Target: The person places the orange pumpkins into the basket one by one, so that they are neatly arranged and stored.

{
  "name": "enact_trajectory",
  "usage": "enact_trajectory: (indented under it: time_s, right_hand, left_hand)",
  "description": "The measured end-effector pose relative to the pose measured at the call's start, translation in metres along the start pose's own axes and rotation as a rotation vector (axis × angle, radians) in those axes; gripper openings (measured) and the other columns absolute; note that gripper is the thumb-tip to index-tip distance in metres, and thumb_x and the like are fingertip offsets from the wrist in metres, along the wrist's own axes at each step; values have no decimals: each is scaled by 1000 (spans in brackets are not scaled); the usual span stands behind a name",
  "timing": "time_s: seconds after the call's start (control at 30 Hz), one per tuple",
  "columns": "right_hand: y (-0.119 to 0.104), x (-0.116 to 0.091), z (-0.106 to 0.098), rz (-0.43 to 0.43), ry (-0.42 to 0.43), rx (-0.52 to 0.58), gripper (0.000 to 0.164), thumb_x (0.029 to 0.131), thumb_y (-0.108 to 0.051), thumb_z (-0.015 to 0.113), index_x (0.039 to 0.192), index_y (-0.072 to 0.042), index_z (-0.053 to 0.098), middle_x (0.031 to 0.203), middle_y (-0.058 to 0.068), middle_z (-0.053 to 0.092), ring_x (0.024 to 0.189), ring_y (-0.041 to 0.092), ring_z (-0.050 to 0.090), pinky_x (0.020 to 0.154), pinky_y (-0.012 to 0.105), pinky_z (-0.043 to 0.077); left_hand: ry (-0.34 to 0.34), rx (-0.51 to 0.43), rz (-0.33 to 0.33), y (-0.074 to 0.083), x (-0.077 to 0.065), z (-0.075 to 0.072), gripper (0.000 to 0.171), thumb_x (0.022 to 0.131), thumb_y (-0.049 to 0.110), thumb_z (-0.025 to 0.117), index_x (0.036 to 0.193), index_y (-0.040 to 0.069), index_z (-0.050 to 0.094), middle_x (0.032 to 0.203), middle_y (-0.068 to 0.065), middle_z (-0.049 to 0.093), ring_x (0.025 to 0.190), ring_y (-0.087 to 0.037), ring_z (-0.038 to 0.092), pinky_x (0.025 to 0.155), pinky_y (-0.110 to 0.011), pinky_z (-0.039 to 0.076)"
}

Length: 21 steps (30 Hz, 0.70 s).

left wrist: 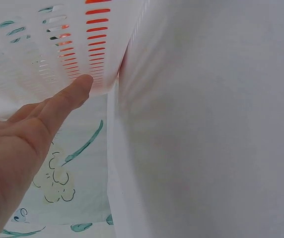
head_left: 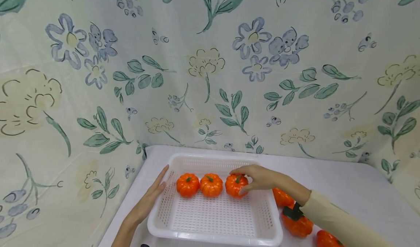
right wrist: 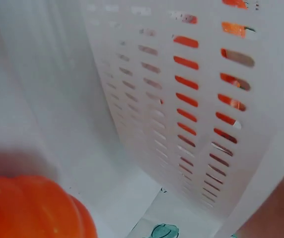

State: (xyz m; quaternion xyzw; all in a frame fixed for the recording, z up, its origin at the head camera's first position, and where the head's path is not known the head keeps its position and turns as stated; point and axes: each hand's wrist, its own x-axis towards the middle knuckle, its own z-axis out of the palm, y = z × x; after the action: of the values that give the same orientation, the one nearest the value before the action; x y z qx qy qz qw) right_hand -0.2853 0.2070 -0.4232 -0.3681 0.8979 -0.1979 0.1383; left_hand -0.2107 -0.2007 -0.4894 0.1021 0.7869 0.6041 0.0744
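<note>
Pumpkin (head_left: 233,189) inside basket (head_left: 214,237), rightmost of three there, round, without clear long axis, pinched by nearer right hand (head_left: 260,177); left hand (head_left: 148,200) straight-fingered against basket's left wall.

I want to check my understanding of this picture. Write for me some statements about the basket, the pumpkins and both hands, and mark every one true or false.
1. The right hand holds an orange pumpkin inside the basket. True.
2. The basket is dark blue. False: it is white.
3. The left hand touches the basket's left side. True.
4. Every pumpkin is in the basket. False: other pumpkins lie to its right, on the table.
5. The basket stands upside down. False: its open side faces up.
</note>
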Motion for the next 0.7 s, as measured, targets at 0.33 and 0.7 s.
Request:
enact_trajectory:
  time_s: [0.33,0.7]
  right_hand:
    - [-2,7,11,78,-21,-95,72,82,-48,85,143,-18,62,144,2,65,132,27,63,110,51,52]
    - [2,10,13,66,6,-142,74,81,-50,85,143,-17,62,138,3,65,124,24,64,105,50,56]
  left_hand:
    - [-4,1,9,-3,1,0,57,112,42,29,166,39,12,176,-3,10,161,-40,10,122,-71,6]
    - [-7,6,19,-2,1,-2,57,112,41,28,167,39,11,176,-3,11,161,-40,11,122,-70,6]
